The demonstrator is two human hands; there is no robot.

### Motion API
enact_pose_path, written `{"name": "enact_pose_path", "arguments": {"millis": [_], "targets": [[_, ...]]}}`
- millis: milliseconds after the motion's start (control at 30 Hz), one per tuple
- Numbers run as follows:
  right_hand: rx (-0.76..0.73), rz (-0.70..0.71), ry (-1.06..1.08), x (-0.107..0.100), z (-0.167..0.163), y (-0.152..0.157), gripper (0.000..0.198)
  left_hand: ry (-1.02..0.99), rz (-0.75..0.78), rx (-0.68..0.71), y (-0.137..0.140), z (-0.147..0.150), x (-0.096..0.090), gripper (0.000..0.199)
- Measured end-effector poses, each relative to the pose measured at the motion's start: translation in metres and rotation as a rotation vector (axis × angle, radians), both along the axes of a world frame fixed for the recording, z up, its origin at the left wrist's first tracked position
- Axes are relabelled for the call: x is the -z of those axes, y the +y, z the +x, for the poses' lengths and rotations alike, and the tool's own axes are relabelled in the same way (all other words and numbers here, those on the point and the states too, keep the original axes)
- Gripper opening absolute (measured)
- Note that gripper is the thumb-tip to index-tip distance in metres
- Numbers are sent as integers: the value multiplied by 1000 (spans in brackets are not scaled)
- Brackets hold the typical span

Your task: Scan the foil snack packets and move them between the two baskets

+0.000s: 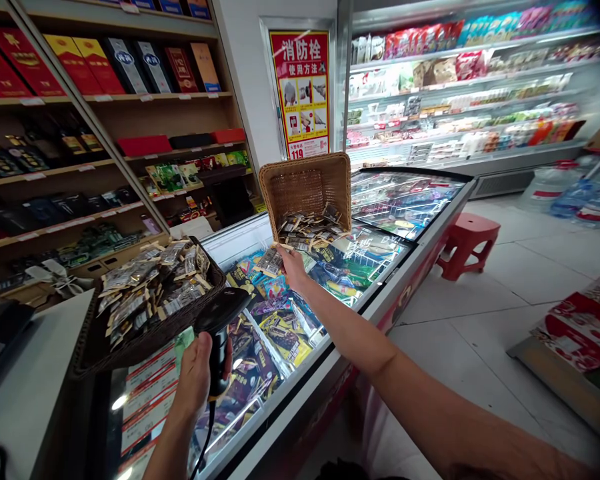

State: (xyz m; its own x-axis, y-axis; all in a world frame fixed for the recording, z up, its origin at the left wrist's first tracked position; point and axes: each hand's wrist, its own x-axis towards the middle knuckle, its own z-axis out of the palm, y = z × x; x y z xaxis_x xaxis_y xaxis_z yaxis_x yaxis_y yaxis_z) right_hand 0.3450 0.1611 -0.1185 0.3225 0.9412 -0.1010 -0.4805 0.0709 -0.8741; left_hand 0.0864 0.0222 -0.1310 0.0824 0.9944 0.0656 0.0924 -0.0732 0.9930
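Note:
My left hand (197, 370) is wrapped round the handle of a black barcode scanner (220, 320), whose cord hangs down. My right hand (294, 268) pinches a small clear-and-tan snack packet (270, 261) at the lower edge of a light wicker basket (305, 163). That basket is tilted towards me on the chest freezer, with several similar packets (313, 227) in its lower part. Left of the scanner, a dark woven tray (140, 347) holds a heap of such packets (155, 280). Beneath my hands, ice-cream packs (285, 337) lie inside the freezer.
The chest freezer's front rail (330, 347) runs away to the right. A red stool (470, 243) stands beside it. Shelves of boxes (85, 60) rise at left, a chilled display (460, 100) at back right. Red-and-white cartons (580, 327) sit on the right.

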Motion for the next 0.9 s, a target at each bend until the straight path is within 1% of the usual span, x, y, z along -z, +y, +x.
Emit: {"name": "enact_pose_path", "arguments": {"millis": [233, 400, 500, 633, 767, 900], "targets": [[22, 61, -83, 10, -1, 4, 41, 2, 25, 18, 1, 0, 4, 80], [63, 138, -229, 13, -5, 5, 55, 8, 24, 13, 1, -1, 3, 79], [61, 149, -289, 13, -6, 5, 59, 21, 29, 10, 1, -2, 4, 80], [53, 156, -287, 15, -7, 5, 56, 59, 44, 18, 3, -5, 6, 80], [65, 168, -251, 18, -7, 8, 52, 83, 56, 7, 2, -3, 3, 78], [69, 150, -224, 16, -6, 11, 52, 57, 42, -11, -1, 2, -1, 70]]}}
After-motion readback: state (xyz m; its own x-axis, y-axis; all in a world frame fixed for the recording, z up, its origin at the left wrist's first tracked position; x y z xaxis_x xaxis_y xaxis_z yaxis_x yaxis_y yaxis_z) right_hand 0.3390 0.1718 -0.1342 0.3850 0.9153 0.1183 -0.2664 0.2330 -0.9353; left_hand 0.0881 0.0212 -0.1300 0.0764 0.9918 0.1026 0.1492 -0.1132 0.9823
